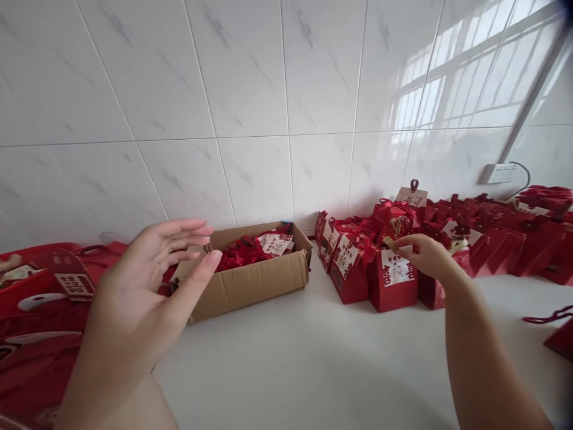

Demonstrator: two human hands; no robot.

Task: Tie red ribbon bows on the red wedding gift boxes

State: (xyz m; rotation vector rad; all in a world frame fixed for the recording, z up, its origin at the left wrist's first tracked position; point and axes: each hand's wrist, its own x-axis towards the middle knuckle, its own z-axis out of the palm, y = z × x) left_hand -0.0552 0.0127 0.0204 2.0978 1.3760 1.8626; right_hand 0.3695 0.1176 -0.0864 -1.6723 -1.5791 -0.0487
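My left hand (147,298) is raised at the left with its fingers apart and nothing in it. Behind its fingertips stands an open cardboard box (250,283) holding red ribbons (242,252) and printed cream cards (275,243). My right hand (423,254) reaches to the front of a row of red paper gift boxes. Its fingers are pinched at the top of one gift box (391,292), which has a white printed label and stands upright on the white table. A small gold piece (388,242) shows at the fingertips. Another labelled gift box (347,272) stands just left of it.
Many more red gift boxes (501,245) are lined up at the right along the tiled wall (250,173). Red bags (45,334) fill the left side. A red item with a cord handle (561,337) lies at the right edge. A power socket (499,173) sits against the wall.
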